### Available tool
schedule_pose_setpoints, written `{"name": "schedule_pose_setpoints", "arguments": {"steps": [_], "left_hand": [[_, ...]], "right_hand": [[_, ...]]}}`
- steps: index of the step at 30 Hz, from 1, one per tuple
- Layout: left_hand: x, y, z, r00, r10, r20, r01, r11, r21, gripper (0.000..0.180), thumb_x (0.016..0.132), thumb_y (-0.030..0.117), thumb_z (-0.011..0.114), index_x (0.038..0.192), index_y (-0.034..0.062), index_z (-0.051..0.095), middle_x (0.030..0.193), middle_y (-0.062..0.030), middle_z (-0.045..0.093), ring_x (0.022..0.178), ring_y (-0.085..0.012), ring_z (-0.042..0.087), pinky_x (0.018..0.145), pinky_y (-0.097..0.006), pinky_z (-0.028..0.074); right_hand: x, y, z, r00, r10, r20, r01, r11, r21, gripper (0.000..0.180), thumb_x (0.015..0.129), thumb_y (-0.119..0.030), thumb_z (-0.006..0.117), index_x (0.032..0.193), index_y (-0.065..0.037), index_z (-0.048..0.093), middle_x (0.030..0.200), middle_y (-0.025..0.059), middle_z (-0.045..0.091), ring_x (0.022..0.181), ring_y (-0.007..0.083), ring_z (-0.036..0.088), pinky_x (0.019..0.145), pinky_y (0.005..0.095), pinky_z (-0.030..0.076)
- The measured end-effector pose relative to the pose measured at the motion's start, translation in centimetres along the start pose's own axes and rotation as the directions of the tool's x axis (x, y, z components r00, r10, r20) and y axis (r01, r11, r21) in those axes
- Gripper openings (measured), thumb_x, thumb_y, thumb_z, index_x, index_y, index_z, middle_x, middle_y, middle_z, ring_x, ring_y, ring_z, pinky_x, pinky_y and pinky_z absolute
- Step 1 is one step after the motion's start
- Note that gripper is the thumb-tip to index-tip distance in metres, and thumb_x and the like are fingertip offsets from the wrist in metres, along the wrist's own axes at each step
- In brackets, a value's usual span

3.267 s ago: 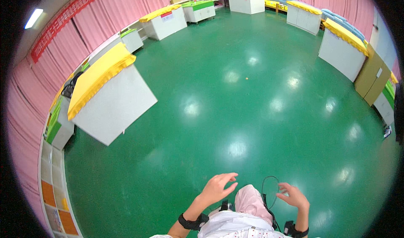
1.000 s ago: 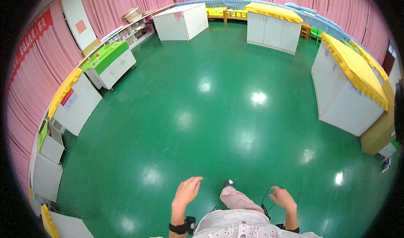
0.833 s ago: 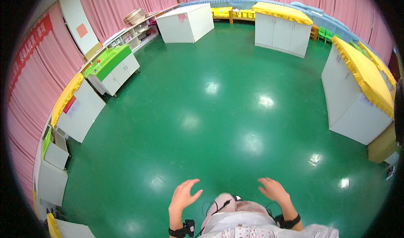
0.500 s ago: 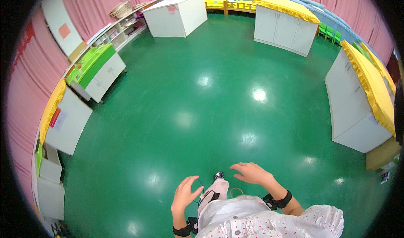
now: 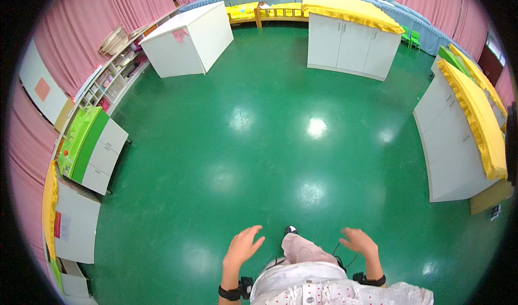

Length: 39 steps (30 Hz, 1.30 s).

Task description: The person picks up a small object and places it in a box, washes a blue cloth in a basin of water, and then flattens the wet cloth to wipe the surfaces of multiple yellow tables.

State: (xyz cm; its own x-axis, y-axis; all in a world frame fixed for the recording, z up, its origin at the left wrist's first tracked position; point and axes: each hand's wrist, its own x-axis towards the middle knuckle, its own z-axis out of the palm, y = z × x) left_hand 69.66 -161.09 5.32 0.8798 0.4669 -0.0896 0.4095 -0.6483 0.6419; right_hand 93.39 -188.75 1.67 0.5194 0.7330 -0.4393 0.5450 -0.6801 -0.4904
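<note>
The right hand [image 5: 362, 243] is swinging outward, away from the left hand [image 5: 242, 247]. Both are hanging empty, fingers loosely parted, so nothing is being handled over the green floor [image 5: 270, 159].

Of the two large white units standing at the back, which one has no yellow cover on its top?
The left unit: its top is white, and a pink patch marks one side. The right unit wears a frilled yellow cover.
</note>
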Motion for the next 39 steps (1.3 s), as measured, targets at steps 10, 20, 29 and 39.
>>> {"name": "schedule_pose_setpoints", "arguments": {"steps": [10, 20, 29, 39], "left_hand": [[25.9, -16.9, -11.0, 0.946, -0.323, 0.002, 0.323, 0.945, -0.045, 0.034, 0.080, 0.025, 0.059, 0.108, 0.0057, 0.053, 0.097, -0.0149, 0.061, 0.086, -0.0303, 0.060, 0.072, -0.038, 0.047], [66.6, -19.9, -26.8, 0.996, 0.063, -0.063, -0.061, 0.998, 0.030, 0.031, 0.082, 0.023, 0.056, 0.108, 0.0054, 0.052, 0.098, -0.0157, 0.060, 0.087, -0.0330, 0.058, 0.073, -0.041, 0.047], [97.0, -27.1, -32.8, 0.981, -0.034, 0.190, 0.023, 0.998, 0.061, 0.034, 0.082, 0.026, 0.056, 0.110, 0.0073, 0.050, 0.097, -0.0148, 0.061, 0.086, -0.0320, 0.059, 0.072, -0.040, 0.048], [123.5, -37.9, -43.4, 0.924, -0.373, 0.083, 0.373, 0.928, 0.011, 0.035, 0.081, 0.026, 0.058, 0.110, 0.0067, 0.051, 0.087, -0.0128, 0.064, 0.079, -0.0303, 0.062, 0.068, -0.040, 0.048]], "right_hand": [[39.2, -21.6, -15.8, 0.815, -0.579, -0.030, 0.579, 0.815, -0.025, 0.033, 0.081, -0.025, 0.056, 0.108, -0.006, 0.051, 0.095, 0.0180, 0.059, 0.083, 0.0376, 0.058, 0.071, 0.0435, 0.048], [65.0, -19.8, -28.7, 0.983, -0.182, 0.028, 0.176, 0.973, 0.148, 0.035, 0.082, -0.025, 0.055, 0.110, -0.004, 0.053, 0.103, 0.0181, 0.059, 0.091, 0.0335, 0.058, 0.078, 0.0399, 0.047], [91.9, -17.3, -40.1, 0.973, 0.226, 0.054, -0.224, 0.974, -0.041, 0.045, 0.075, -0.031, 0.061, 0.109, -0.003, 0.053, 0.102, 0.0193, 0.059, 0.092, 0.0346, 0.057, 0.081, 0.0402, 0.046], [131.0, -34.3, -58.5, 0.942, -0.336, -0.009, 0.332, 0.933, -0.140, 0.041, 0.081, -0.030, 0.055, 0.114, -0.007, 0.049, 0.100, 0.0183, 0.059, 0.093, 0.0352, 0.056, 0.079, 0.0421, 0.046]]}}
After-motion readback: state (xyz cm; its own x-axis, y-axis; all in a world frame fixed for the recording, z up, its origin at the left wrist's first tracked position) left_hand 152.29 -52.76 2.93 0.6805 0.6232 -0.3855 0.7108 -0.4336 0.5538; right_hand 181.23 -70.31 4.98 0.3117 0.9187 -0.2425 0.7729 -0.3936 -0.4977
